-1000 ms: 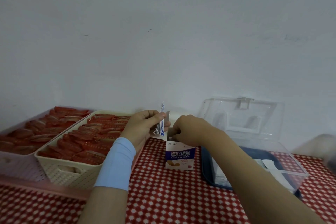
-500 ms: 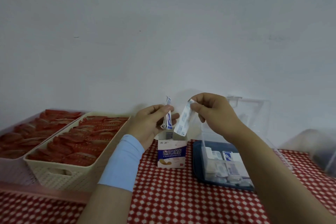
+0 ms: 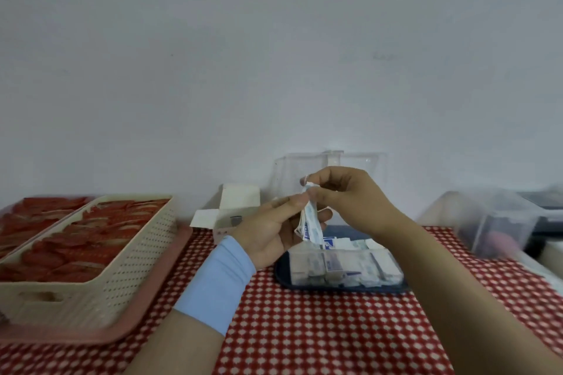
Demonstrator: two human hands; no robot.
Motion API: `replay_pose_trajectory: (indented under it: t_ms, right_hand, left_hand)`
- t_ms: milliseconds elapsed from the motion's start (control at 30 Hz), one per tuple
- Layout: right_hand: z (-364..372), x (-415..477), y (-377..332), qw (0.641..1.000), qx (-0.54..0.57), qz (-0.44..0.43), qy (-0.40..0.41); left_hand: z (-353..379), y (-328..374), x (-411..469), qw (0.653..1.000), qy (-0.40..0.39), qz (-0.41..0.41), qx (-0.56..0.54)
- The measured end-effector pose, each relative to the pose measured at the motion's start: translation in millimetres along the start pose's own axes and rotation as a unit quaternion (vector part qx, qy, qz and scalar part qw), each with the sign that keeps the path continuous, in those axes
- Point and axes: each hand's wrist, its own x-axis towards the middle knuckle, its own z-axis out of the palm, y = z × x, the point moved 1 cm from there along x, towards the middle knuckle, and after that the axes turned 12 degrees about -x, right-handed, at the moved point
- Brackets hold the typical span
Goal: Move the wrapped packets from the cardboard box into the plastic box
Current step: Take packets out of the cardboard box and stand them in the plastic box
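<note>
My left hand (image 3: 272, 233) is raised above the near-left corner of the plastic box (image 3: 350, 290). It grips a small bundle of wrapped packets (image 3: 310, 224), with my thumb on the near side and my fingers curled round the far side. The bundle hangs roughly upright, its lower end just above the box's contents. My right hand (image 3: 345, 196) meets it from the right, with thumb and forefinger pinching the top edge of the bundle and the other fingers curled in. Both hands are therefore clamped on the same bundle and nearly touch each other. I cannot tell how many packets are in it.

The plastic box sits on the table (image 3: 304, 335), which is covered in red-and-white check. It has a dark blue base and its clear lid (image 3: 362, 166) stands open behind my hands. More white and blue packets already lie inside it. The cardboard box (image 3: 239, 198) stands behind my left hand with its flaps open, to the left of the plastic box.

A pale blue band (image 3: 217, 283) wraps my left wrist. To the left, a cream basket (image 3: 128, 268) of red items rests on a pink tray (image 3: 146, 318). A blurred clear container (image 3: 493, 222) stands at the far right.
</note>
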Motion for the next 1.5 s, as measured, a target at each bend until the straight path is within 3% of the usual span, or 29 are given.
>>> replay_pose_trajectory:
  t_ms: [267, 367, 467, 600, 767, 933, 1067, 1200, 1367, 1500]
  right_hand:
    - [-28.0, -6.4, 15.5, 0.999, 0.04, -0.002, 0.036]
    - [-34.0, -7.4, 18.5, 0.998, -0.055, -0.008, 0.039]
    - [-37.5, -11.8, 15.8, 0.997, -0.069, -0.032, 0.003]
    - [-32.2, -14.9, 13.7, 0.984, -0.164, -0.047, -0.042]
    - [-25.5, -11.8, 15.2, 0.977, -0.196, -0.087, 0.009]
    - [-23.0, -14.5, 10.1, 0.972, -0.215, -0.081, -0.045]
    - [-23.2, -14.2, 10.6, 0.976, -0.206, -0.063, -0.025]
    - [-25.1, -16.7, 9.8, 0.978, -0.193, -0.038, -0.072]
    - [-38.6, -14.9, 11.4, 0.997, 0.014, -0.007, -0.081]
    - [-44.7, -10.7, 17.1, 0.995, -0.06, 0.032, -0.069]
  left_hand:
    - [28.4, -7.9, 15.2, 0.999, -0.038, -0.022, 0.018]
    - [34.2, -8.0, 25.3, 1.0, -0.009, 0.005, 0.005]
    - [34.1, -10.4, 31.0, 0.999, 0.012, 0.044, -0.023]
    - [30.4, -17.5, 33.8, 0.999, 0.008, 0.041, -0.007]
    - [25.9, -23.2, 35.9, 0.999, -0.004, 0.029, -0.013]
    - [29.0, -21.2, 34.2, 0.999, -0.02, 0.023, -0.036]
    - [28.5, -22.0, 31.1, 0.999, -0.036, 0.01, -0.036]
    - [29.2, -20.1, 28.0, 0.999, -0.048, 0.008, -0.02]
    - [23.1, -18.8, 22.5, 0.998, -0.066, -0.009, 0.0]
    - [24.0, -15.9, 16.2, 0.994, -0.094, -0.03, 0.038]
